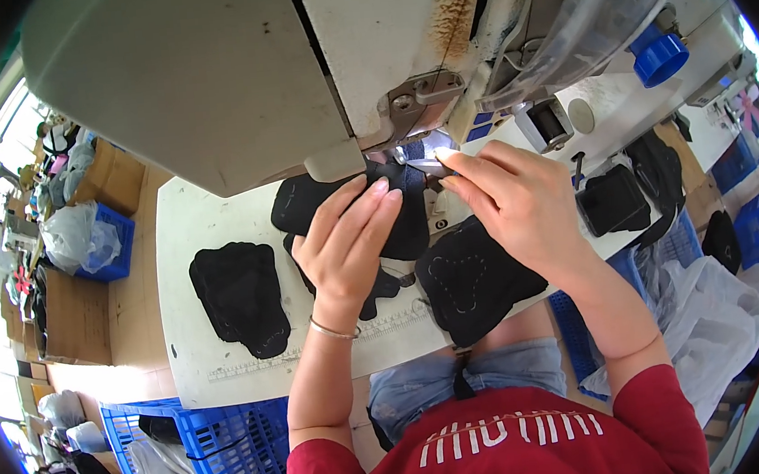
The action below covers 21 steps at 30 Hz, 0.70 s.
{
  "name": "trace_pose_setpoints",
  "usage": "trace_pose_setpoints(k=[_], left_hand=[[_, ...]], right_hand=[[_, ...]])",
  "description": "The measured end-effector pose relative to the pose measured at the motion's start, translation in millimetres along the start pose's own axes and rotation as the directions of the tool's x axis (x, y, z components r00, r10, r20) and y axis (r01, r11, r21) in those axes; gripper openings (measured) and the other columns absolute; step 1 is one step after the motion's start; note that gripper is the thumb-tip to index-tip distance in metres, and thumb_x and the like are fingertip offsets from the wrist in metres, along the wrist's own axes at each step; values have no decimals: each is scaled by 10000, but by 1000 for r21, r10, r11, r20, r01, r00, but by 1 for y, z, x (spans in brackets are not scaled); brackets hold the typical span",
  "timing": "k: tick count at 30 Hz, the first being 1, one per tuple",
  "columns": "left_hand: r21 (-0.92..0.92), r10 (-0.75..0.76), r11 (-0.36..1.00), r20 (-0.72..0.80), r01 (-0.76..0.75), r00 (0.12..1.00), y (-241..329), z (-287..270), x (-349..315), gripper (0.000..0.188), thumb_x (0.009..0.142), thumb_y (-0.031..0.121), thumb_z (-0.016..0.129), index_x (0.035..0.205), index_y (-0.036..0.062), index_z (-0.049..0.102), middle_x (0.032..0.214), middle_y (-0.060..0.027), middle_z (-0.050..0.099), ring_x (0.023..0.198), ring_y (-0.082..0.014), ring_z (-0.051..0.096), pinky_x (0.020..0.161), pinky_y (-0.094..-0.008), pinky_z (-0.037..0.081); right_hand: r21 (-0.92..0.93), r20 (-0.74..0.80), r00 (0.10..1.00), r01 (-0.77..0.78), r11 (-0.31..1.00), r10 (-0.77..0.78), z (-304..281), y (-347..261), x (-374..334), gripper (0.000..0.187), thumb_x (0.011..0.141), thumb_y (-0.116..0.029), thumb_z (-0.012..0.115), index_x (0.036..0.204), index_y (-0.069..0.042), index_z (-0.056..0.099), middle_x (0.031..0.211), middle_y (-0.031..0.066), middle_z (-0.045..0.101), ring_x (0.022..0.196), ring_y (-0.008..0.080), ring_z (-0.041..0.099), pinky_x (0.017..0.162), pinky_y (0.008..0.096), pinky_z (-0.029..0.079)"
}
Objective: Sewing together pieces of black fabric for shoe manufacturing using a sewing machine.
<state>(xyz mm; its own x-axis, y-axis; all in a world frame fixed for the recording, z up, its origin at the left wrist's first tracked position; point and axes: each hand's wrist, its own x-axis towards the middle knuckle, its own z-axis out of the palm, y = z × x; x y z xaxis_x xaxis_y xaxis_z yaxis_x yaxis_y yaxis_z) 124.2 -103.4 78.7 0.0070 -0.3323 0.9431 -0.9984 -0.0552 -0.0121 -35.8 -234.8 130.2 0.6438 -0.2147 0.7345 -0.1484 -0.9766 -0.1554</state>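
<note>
Working on white table [206, 218] below sewing machine [203, 81], leaving little room under its edge; pressing black fabric [304, 203] with flattened left hand [342, 249]; pinching silvery tool [428, 168] with right hand [522, 211].

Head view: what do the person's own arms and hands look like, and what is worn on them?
The left hand and right hand are ungloved. Short red sleeves cover the upper arms. A thin, silver-coloured bangle circles the left wrist.
</note>
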Motion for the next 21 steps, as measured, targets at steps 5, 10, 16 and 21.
trace_pose_setpoints(k=[5, 10, 16, 21], left_hand=[[293, 90, 951, 27, -94, 996, 19, -5, 1, 167, 769, 127, 725, 913, 203, 765, 942, 80, 725, 911, -106, 697, 552, -206, 248], [354, 7, 934, 111, -46, 994, 36, -9, 2, 193, 792, 100, 684, 931, 201, 770, 972, 87, 726, 941, -93, 691, 500, -229, 199], [327, 15, 944, 99, -47, 995, 36, -8, 2, 218, 786, 101, 677, 951, 210, 769, 993, 90, 727, 949, -92, 686, 501, -231, 200], [362, 29, 931, 72, -53, 997, 38, -4, 2, 216, 783, 119, 673, 949, 217, 769, 991, 93, 726, 942, -92, 684, 519, -232, 194]], right_hand=[[35, 25, 1000, 7, 999, -7, -2, 10, 3, 235, 796, -146, 774, 1004, -66, 704, 790, 37, 642, 573, 207, 608, 510, 306, 470], [82, 26, 999, -34, 996, 32, -5, 7, 1, 220, 808, -189, 764, 999, -93, 713, 770, 33, 645, 614, 221, 631, 536, 327, 489], [42, 80, 995, -60, 997, 57, -8, 1, -1, 230, 815, -205, 759, 1015, -103, 709, 768, 26, 646, 639, 226, 641, 550, 337, 495], [41, 78, 996, -46, 998, 43, -8, 2, 0, 232, 820, -204, 755, 1023, -102, 708, 766, 27, 646, 638, 222, 639, 550, 338, 494]])
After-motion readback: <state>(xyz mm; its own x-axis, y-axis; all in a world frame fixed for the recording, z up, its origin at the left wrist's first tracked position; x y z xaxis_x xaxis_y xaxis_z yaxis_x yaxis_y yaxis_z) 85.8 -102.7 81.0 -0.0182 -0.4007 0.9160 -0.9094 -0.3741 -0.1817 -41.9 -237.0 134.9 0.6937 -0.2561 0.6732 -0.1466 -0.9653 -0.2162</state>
